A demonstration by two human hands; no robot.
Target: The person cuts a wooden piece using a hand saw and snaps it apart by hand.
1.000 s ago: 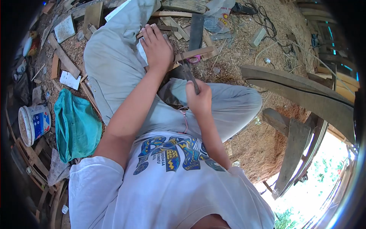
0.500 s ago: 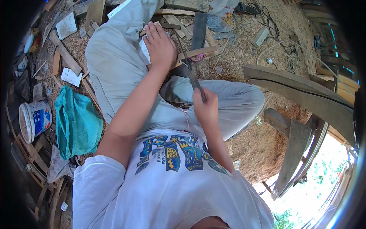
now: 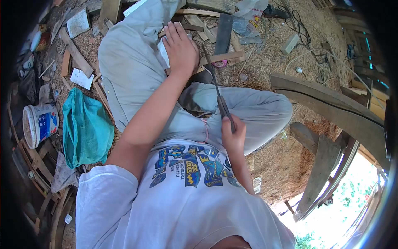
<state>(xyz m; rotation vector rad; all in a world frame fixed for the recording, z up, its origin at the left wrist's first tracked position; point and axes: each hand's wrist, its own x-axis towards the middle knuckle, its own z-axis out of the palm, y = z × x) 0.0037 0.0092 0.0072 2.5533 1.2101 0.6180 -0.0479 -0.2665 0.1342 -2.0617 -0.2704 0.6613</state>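
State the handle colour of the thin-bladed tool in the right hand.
The tool handle is dark grey, shown in the head view.

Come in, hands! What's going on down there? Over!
Right hand: grip closed on saw. Left hand: palm down, fingers straight. Saw crosses wooden strip. Possibly in the way: bent leg beneath saw.

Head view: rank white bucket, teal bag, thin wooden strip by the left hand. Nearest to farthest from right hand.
1. Thin wooden strip: ahead of the right hand, jutting out beside the left hand.
2. Teal bag: off to the left.
3. White bucket: farther left, beyond the bag.
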